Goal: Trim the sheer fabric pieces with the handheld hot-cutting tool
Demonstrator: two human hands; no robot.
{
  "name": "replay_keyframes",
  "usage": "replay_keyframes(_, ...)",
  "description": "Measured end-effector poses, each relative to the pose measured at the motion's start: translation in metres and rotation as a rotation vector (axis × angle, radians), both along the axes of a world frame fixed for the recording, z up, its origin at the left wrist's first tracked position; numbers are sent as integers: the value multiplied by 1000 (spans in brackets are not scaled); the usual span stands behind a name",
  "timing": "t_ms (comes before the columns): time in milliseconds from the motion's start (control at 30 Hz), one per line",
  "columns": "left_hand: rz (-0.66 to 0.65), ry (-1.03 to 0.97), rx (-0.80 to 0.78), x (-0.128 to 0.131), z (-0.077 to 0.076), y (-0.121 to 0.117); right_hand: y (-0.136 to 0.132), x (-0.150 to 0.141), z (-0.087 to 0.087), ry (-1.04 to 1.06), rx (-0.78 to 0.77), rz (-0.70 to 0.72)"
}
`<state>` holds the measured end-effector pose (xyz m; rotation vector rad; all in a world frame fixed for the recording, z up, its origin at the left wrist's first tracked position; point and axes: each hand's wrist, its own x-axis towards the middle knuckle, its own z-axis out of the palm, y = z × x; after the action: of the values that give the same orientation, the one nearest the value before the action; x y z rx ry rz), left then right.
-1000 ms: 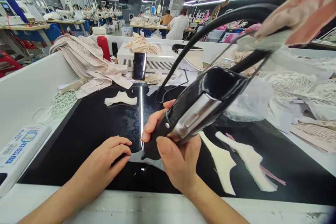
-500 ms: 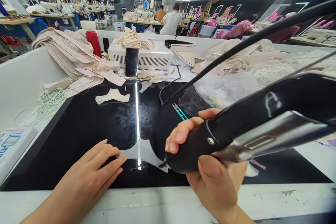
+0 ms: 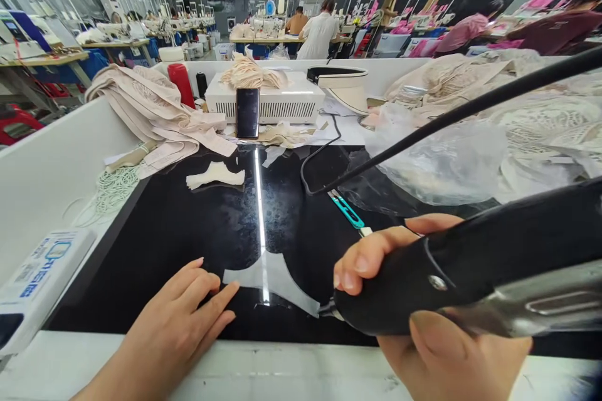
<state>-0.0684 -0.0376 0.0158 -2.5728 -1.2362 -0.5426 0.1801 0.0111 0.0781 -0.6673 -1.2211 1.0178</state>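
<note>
My right hand [image 3: 451, 354] is wrapped round a black corded hand tool [image 3: 390, 288] that has a long metal lever along its underside. The tool's small dark tip is beside the right-hand point of a thin, pale grey curved cloth piece [image 3: 286, 279], which lies flat on the black work surface [image 3: 188, 225]. I cannot tell whether tip and cloth touch. My left hand [image 3: 174, 316] rests palm down with fingers stretched out, and one fingertip is at the cloth's left end. Teal thread snips [image 3: 347, 210] lie beyond my right hand.
A small stack of cream cloth pieces [image 3: 216, 175] lies further back. Behind stand a phone [image 3: 248, 113] and a white vented box [image 3: 291, 103]. Pinkish fabric strips [image 3: 155, 113] hang at left, and a clear plastic bag [image 3: 437, 156] sits at right. A black cable [image 3: 446, 113] crosses above.
My right hand and the tool have moved right, so the tip has slid from over the cloth to its right-hand point. My left fingers have drawn back slightly. The view has shifted left.
</note>
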Motion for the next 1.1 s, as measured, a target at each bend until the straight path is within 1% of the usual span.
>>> replay_keyframes(167, 26, -1, -13, 0, 0, 0, -1, 1, 3, -6, -46, 3)
replay_keyframes(467, 30, -10, -79, -2, -3, 0, 1, 0, 2, -14, -33, 4)
replay_keyframes(633, 37, -39, -85, -1, -3, 1, 3, 2, 2, -3, -15, 7)
replay_keyframes(733, 35, -51, -84, 0, -2, 1, 8, -2, 4, 33, 1, 8)
replay_keyframes(867, 50, -95, -97, 1, -3, 1, 19, -22, 5, 114, 43, 26)
replay_keyframes(1100, 62, -194, -136, 4, -10, 2, 39, -81, -5, 166, 20, 166)
